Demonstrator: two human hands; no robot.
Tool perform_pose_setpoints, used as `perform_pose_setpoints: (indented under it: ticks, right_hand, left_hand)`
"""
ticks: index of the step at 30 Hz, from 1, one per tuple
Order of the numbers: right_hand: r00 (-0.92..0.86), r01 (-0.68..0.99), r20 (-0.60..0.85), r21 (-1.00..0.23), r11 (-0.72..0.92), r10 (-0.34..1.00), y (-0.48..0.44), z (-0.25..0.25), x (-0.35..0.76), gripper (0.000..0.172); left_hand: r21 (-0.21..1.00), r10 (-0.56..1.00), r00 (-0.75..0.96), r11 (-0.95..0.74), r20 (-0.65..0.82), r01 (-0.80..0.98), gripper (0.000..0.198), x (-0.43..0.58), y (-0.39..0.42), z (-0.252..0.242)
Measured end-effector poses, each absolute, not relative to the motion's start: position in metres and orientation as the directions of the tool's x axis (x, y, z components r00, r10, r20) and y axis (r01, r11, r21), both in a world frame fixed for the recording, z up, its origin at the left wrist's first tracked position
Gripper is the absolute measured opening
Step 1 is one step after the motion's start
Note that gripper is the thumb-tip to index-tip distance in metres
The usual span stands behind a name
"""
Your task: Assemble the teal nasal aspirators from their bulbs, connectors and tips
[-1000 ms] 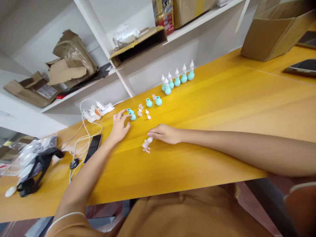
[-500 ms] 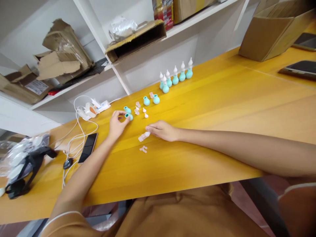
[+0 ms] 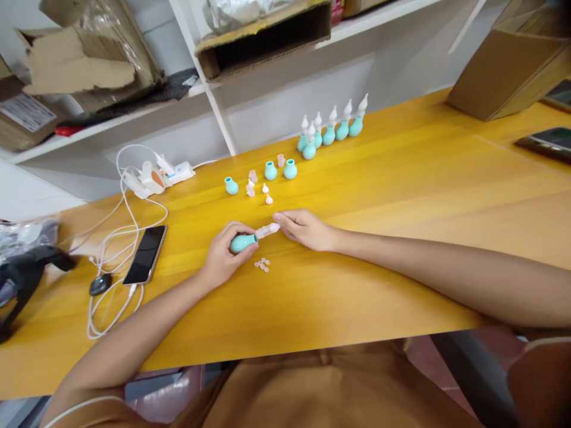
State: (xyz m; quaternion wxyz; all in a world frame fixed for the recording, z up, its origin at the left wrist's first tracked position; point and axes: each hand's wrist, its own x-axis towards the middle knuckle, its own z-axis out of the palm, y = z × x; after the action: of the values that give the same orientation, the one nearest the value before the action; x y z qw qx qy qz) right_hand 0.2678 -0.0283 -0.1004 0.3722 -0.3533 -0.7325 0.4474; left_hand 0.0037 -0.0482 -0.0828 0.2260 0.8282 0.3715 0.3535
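Observation:
My left hand [image 3: 225, 255] is closed around a teal squeeze bulb [image 3: 242, 243], its open neck facing right. Between the fingertips of my right hand [image 3: 307, 229] is a translucent nozzle with a white tip [image 3: 267, 230]; its wide end is at the bulb's mouth, and I cannot tell whether it is inside. Just below on the table lie several small clear discs [image 3: 263, 264]. Beyond my hands stand loose teal bulbs [image 3: 270, 171], small white tips [image 3: 269, 200] and clear connector pieces [image 3: 253, 176]. Assembled bulbs with white tips [image 3: 329, 135] form a group farther back.
At left are a phone [image 3: 146, 254], white cables [image 3: 104, 238], a black mouse-like object [image 3: 100, 284] and a power strip [image 3: 181, 172]. A cardboard box [image 3: 504, 71] and another phone [image 3: 546, 145] are at right. Shelves with cartons [image 3: 267, 41] run behind the table.
My left hand has brought one teal bulb from the back pair toward me and right, up to the nozzle. My right hand has raised the nozzle slightly. The camera view has shifted.

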Motion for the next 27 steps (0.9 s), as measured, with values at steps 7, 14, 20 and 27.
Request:
perform_pose_setpoints:
  ticks: [7,14,20,27]
  right_hand:
    - [-0.579,0.268,0.341,-0.778,0.568,0.741,-0.030,-0.099,0.273,0.057]
    - [-0.750,0.335,0.280,-0.620,0.710,0.599,-0.033,-0.102,0.276,0.058]
    - [-0.755,0.372,0.274,-0.569,0.733,0.596,-0.037,-0.101,0.276,0.051]
    - [-0.716,0.428,0.306,-0.517,0.741,0.627,-0.041,-0.103,0.276,0.049]
  left_hand:
    - [0.632,0.798,0.443,-0.598,0.408,0.493,0.021,0.005,-0.051,-0.083]
    - [0.635,0.794,0.445,-0.602,0.414,0.484,0.024,0.003,-0.052,-0.082]
    - [0.632,0.769,0.494,-0.627,0.407,0.455,0.026,0.003,-0.052,-0.082]
    - [0.662,0.779,0.495,-0.607,0.386,0.440,0.032,0.001,-0.053,-0.085]
